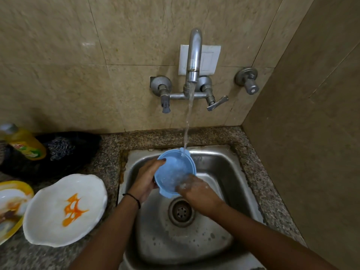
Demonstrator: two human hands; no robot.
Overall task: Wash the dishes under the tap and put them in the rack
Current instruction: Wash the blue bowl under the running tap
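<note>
**Under the stream: the blue plastic bowl [173, 172]**

The left hand [145, 180] grips the bowl's left wall, fingers curled over the rim. Opposite that grip, the right hand [196, 193] reaches inside. It is blurred, so I cannot tell if it is flat or curled. Tap water [188, 121] strikes the rim beyond both hands, above the steel sink [224, 168].

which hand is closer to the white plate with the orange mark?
Left. The left hand grips the blue bowl just right of the white plate; the right hand is farther right, on the bowl's other side.
</note>
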